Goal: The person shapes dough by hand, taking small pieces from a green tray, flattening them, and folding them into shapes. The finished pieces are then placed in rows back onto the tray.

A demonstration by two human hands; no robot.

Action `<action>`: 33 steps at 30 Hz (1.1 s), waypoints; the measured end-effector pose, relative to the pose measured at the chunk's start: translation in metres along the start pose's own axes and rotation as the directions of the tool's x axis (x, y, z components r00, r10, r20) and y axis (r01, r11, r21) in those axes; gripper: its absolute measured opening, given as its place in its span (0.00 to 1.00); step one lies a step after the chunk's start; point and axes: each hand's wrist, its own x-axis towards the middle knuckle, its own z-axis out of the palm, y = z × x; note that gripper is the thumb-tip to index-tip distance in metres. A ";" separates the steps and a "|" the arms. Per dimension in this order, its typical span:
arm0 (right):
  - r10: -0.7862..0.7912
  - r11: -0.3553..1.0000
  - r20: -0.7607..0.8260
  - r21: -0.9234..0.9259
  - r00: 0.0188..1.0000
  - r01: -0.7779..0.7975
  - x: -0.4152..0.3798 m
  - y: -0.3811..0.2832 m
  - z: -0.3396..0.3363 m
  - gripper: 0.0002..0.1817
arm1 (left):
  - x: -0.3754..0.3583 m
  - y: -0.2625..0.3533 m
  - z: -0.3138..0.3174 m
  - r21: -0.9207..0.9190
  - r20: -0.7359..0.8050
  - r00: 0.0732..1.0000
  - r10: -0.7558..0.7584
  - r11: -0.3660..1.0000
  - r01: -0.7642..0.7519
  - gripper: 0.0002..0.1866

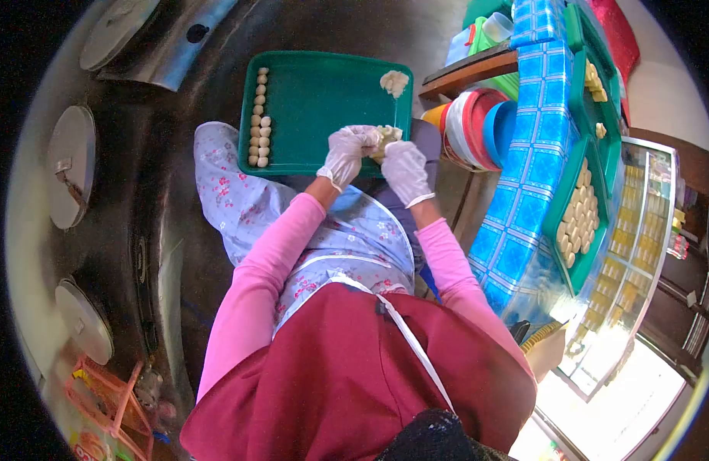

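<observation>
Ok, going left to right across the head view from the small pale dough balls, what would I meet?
Small pale dough balls, white-gloved left hand, white-gloved right hand, round blue container, oblong pale dough pieces.

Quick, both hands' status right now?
Left hand: closed, holding the pale dough above the tray.
Right hand: closed on the same dough; exact finger grip can't be told.

Left hand (347, 152), right hand (408, 170) — dough (388, 135) between; balls (264, 131) on green tray (323, 96)
</observation>
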 end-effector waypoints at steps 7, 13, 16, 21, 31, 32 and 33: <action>0.144 0.690 0.134 0.697 0.980 -0.197 0.002 0.021 -0.021 0.04 | 0.025 -0.051 0.005 -0.054 -0.116 0.989 -0.090 0.995 0.084 0.04; 0.378 -0.357 0.574 0.815 0.726 -0.457 0.025 0.006 -0.085 0.10 | -0.006 -0.013 0.011 0.391 0.085 0.991 0.102 0.912 -0.127 0.08; 0.377 -0.194 0.467 0.884 0.800 -0.424 0.024 0.009 -0.062 0.13 | -0.018 0.005 0.012 0.127 0.128 0.990 0.057 0.989 -0.073 0.14; 0.374 0.119 0.436 0.853 0.819 -0.508 0.033 -0.002 -0.039 0.14 | -0.043 0.040 0.015 0.127 0.037 0.994 0.107 0.986 -0.111 0.17; 0.234 -0.101 0.536 0.843 0.811 -0.528 0.056 -0.019 -0.041 0.09 | -0.053 0.070 0.005 0.190 0.030 0.990 0.135 0.972 -0.138 0.18; 0.249 -0.066 0.510 0.857 0.823 -0.511 0.054 -0.022 -0.041 0.09 | -0.054 0.072 0.002 0.180 0.015 0.996 0.088 0.980 -0.089 0.17; 0.264 -0.030 0.481 0.870 0.836 -0.491 0.054 -0.028 -0.044 0.09 | -0.052 0.074 0.000 0.170 0.003 0.999 0.043 0.985 -0.043 0.16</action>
